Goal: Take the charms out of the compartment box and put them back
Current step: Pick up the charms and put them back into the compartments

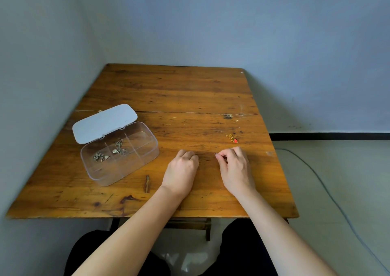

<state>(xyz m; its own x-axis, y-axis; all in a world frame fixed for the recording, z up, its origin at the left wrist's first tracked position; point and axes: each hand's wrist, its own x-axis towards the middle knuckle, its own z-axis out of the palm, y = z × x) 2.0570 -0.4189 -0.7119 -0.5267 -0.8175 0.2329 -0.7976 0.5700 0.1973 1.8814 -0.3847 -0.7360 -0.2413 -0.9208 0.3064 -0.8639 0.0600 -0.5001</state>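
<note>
Gold charm (pixel 232 138) on table (pixel 190 98), just beyond right hand (pixel 235 166).

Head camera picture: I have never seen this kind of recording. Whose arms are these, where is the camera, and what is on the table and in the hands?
There is no machine here. A person wears the camera on their head, so you look down along their own bare arms at a wooden table.

At the left stands a clear compartment box with its white lid open; silvery charms lie in two of its compartments.

A gold chain with a red charm lies loose on the table at the right.

The right hand pinches something small and metallic. The left hand rests curled on the table; whether it holds anything is hidden.
</note>
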